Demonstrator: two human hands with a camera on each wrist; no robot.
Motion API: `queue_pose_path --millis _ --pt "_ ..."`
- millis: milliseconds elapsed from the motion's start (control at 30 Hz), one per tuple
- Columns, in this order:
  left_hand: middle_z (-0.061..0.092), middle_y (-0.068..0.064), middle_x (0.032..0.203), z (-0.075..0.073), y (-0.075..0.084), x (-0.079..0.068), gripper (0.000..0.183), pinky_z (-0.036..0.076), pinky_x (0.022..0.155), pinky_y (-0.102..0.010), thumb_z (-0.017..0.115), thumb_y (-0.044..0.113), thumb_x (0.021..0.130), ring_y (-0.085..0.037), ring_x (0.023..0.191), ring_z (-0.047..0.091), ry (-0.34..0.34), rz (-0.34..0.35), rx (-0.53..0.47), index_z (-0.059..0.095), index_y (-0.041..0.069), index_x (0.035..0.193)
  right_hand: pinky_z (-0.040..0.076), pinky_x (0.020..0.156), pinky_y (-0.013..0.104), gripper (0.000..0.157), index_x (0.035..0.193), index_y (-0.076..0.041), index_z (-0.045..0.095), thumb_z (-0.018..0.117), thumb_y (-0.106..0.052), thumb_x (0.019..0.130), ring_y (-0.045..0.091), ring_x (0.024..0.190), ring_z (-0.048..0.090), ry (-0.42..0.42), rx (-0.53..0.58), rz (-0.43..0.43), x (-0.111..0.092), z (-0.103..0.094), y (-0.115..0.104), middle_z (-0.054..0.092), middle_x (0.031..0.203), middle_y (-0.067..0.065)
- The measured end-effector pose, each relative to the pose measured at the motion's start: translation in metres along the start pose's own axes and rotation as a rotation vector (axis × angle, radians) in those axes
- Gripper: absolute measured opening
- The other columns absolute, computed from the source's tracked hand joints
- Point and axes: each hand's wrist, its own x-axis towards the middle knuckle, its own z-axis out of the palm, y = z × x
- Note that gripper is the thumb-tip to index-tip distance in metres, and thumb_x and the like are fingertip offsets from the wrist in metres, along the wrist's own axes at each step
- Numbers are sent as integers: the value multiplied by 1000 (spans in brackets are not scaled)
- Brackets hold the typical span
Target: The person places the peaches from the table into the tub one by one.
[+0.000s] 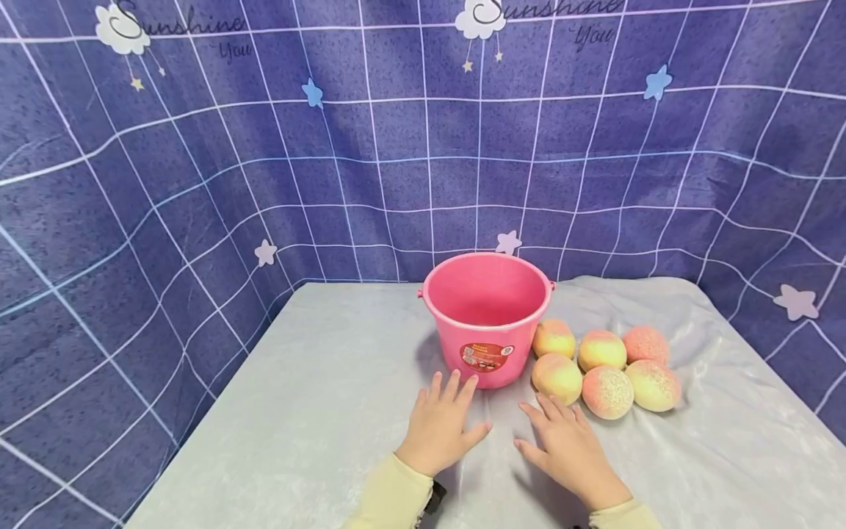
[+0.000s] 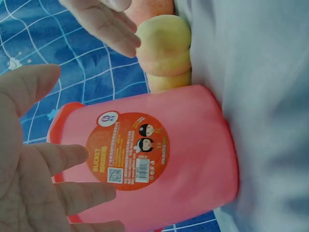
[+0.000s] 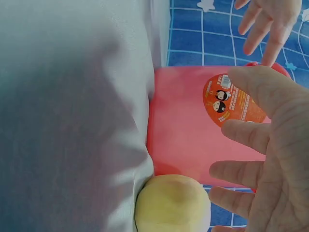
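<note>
A pink bucket (image 1: 485, 334) stands upright on the table, its round red label (image 2: 128, 152) facing me. In the head view my left hand (image 1: 439, 426) is in front of the bucket, fingers spread, holding nothing. My right hand (image 1: 571, 452) hovers to its right with fingers apart and nothing in them, close to the nearest peach (image 1: 557, 378). Several peaches (image 1: 608, 392), yellow blushed with red, are grouped beside the bucket on the right; one at the back (image 1: 646, 344) is mostly pinkish red. In the right wrist view a yellow peach (image 3: 173, 205) sits next to the bucket.
A pale grey cloth covers the table (image 1: 311, 411). Behind it and along the sides hangs a blue curtain (image 1: 396, 176) with a white grid, stars and clouds. A small black object (image 1: 435, 498) shows at my left cuff.
</note>
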Motion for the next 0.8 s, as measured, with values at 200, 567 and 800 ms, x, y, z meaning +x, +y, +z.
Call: queue_pose_path --millis 200,567,800 --pt "54 -19 134 -10 -7 6 62 42 96 -56 64 43 86 -44 123 48 66 27 -83 53 7 135 39 93 65 48 117 -6 66 73 -35 80 44 114 54 6 9 -1 -1 0 1 60 122 23" --pt "65 -16 117 -33 -25 29 45 47 92 -47 61 25 88 -32 106 61 293 -46 -403 59 -1 125 44 87 60 48 116 -7 67 76 -34 77 38 110 57 38 -28 -43 4 -7 11 62 119 19" --pt "65 -19 117 -33 -35 45 39 48 93 -46 60 21 91 -32 109 61 343 -246 -687 60 -1 123 40 92 60 48 117 -5 66 75 -32 78 39 110 57 24 -49 -29 9 -16 20 62 118 21"
